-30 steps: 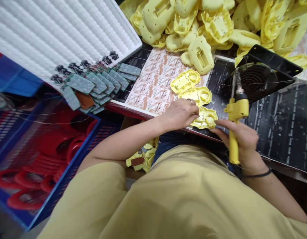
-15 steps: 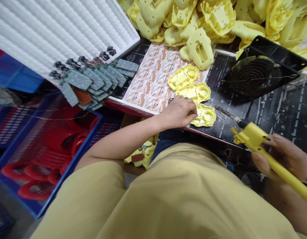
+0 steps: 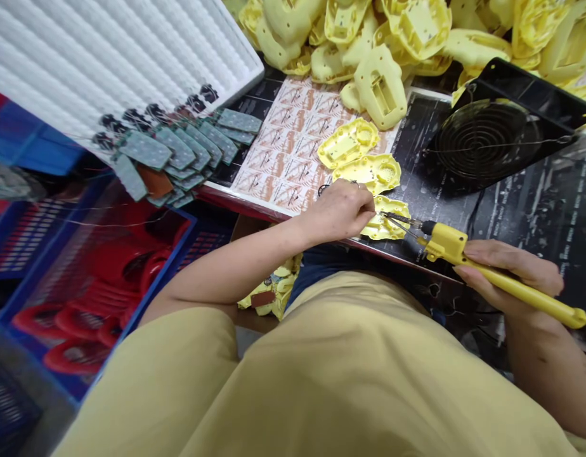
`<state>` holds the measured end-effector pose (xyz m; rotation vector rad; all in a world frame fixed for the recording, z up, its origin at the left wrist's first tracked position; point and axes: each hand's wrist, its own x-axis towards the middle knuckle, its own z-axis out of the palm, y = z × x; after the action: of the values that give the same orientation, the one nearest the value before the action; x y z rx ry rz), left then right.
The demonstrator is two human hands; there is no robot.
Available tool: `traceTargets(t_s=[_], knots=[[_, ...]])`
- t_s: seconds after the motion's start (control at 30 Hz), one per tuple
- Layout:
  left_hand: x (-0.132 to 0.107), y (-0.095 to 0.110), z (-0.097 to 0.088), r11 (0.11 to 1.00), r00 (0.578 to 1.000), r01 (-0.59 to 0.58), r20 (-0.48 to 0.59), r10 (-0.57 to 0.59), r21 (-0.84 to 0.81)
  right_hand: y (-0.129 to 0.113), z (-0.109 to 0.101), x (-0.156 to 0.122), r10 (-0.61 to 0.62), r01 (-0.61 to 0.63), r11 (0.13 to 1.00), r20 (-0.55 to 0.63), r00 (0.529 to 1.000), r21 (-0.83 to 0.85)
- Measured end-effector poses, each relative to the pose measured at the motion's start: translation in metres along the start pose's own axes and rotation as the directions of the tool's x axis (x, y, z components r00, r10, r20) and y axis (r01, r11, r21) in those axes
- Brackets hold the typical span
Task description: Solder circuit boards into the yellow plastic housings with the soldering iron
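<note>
My right hand [image 3: 516,273] is closed round the yellow handle of a soldering iron [image 3: 464,251]. The iron's tip, with a thin metal tube beside it, reaches over the nearest yellow plastic shell [image 3: 392,219], close to my left fingertips. My left hand [image 3: 343,209] is pinched at the left end of that shell; what lies between the fingers is too small and hidden to name. A small black ring-shaped part [image 3: 323,190] peeks out behind the left hand. Two more open yellow shells [image 3: 349,143] lie just beyond, inside up.
A heap of yellow shells [image 3: 383,89] fills the back. At the right stands a black fan [image 3: 483,136]. Green circuit boards [image 3: 145,152] with black wired parts lie at the left by a white foam tray [image 3: 131,51]. A blue crate [image 3: 179,254] holds red rings below.
My right hand has brought the soldering iron leftward, so its tip now lies over the nearest shell beside my left fingers. The left hand has stayed nearly in place.
</note>
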<state>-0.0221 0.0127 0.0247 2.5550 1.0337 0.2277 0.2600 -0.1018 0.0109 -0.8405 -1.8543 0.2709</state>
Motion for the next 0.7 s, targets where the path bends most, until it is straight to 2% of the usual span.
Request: traceTargets(t_s=[0.27, 0.33, 0.5, 0.7], knots=[[0.001, 0.0, 0.001, 1.0, 1.0, -0.002, -0.021, 0.002, 0.007, 0.007, -0.016, 0.004, 0.062, -0.058, 0.998, 0.218, 0.974, -0.027], [0.002, 0.0, 0.0, 1.0, 1.0, -0.002, -0.014, 0.002, 0.004, 0.004, -0.018, 0.008, 0.033, -0.029, 0.999, 0.212, 0.977, -0.023], [0.002, -0.002, -0.001, 0.999, 0.999, -0.038, -0.02, 0.038, 0.002, -0.002, -0.019, 0.013, 0.006, -0.003, 0.999, 0.071, 0.997, -0.041], [0.0, -0.001, -0.004, 0.999, 0.999, -0.033, -0.003, 0.033, -0.019, -0.003, -0.011, 0.01, 0.037, -0.033, 0.999, 0.133, 0.99, -0.027]])
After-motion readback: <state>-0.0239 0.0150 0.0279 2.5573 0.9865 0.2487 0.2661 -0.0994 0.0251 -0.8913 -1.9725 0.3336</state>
